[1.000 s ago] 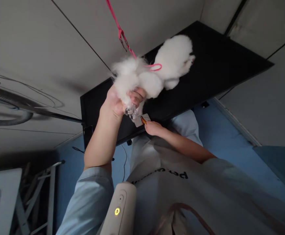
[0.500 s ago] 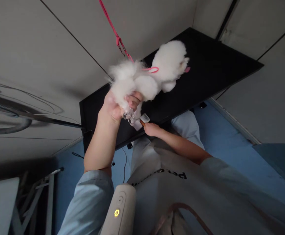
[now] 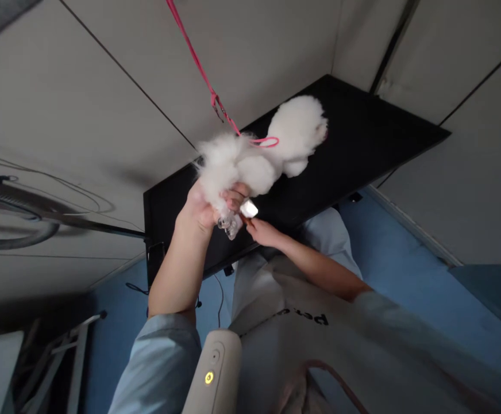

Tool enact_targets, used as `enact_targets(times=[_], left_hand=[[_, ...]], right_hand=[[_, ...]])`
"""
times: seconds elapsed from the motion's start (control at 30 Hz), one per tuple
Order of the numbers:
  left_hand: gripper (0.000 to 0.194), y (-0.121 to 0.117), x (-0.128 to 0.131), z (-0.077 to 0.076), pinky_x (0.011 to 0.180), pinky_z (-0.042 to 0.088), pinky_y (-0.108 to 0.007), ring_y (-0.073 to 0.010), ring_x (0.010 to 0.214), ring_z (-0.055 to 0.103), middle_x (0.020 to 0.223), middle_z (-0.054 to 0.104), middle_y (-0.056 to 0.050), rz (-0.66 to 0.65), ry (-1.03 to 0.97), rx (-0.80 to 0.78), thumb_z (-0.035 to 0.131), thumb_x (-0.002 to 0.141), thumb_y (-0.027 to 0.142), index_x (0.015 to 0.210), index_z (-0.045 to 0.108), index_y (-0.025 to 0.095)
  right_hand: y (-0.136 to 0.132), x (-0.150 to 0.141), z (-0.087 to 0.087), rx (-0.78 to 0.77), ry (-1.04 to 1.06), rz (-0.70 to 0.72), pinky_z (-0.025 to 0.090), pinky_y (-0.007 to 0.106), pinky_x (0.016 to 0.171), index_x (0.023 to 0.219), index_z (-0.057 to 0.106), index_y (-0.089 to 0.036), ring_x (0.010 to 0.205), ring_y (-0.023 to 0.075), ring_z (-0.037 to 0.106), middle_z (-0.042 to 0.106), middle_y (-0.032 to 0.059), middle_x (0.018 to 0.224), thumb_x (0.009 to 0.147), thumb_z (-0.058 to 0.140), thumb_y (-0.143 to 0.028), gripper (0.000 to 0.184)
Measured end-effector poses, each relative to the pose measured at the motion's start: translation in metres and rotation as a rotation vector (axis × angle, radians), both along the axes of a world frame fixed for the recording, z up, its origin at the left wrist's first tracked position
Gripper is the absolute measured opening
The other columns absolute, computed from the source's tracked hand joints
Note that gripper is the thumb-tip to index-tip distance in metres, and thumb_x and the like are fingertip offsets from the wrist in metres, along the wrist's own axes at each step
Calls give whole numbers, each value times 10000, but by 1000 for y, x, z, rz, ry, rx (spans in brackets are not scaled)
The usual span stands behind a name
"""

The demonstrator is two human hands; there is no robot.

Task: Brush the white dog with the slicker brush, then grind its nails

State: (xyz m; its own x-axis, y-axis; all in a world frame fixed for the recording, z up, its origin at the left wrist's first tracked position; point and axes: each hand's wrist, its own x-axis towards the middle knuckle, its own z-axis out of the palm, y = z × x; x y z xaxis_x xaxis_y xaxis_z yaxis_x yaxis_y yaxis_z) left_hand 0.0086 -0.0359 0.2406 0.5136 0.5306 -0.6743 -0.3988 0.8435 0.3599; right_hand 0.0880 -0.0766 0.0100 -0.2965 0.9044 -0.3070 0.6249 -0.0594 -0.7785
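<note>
A small fluffy white dog [image 3: 276, 144] stands on a black table [image 3: 362, 149], tied by a pink leash [image 3: 194, 57] that runs up and to the left. My left hand [image 3: 203, 204] is closed round one of the dog's legs and holds it out from the body. A small clear thing [image 3: 230, 223] shows at the paw end below my fingers. My right hand [image 3: 263, 232] grips the handle of a white-headed brush [image 3: 249, 209], whose head rests against the fur right beside my left fingers.
A white device with a lit yellow button [image 3: 214, 374] hangs close in front of my chest, over a pale apron. Pale wall panels surround the table. A hose [image 3: 13, 230] lies at the left, and the floor [image 3: 405, 247] is blue.
My right hand has brought the brush up from below the paw to the fur beside my left fingers. The left hand keeps its hold on the leg.
</note>
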Motion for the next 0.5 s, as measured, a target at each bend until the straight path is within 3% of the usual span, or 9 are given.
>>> enact_targets(times=[0.1,0.23,0.37,0.5], left_hand=[[110,1,-2,2,353,325,-172,-37,344,336,632,401,12,-5,15,23,444,843,194,737,440,164],[131,-1,-1,5,339,344,-161,-39,347,353,625,401,11,-32,51,36,418,852,181,727,445,152],[180,-2,0,7,327,362,-161,-34,326,338,601,393,19,-56,37,44,375,878,178,713,441,149],[162,-2,-4,7,337,390,-165,-36,330,351,608,401,17,-78,40,45,375,869,153,724,447,146]], right_hand=[[5,7,2,-7,35,-13,451,245,757,1221,528,-124,907,187,649,687,135,1046,989,298,-303,373],[10,14,1,-87,94,148,432,214,586,938,633,-115,624,140,602,684,78,747,951,407,-341,320],[27,18,2,-9,181,51,415,186,581,1028,585,-136,606,98,558,661,41,764,1005,236,-334,401],[24,18,-3,-75,153,147,390,201,533,861,621,-132,520,105,515,606,9,610,952,411,-302,284]])
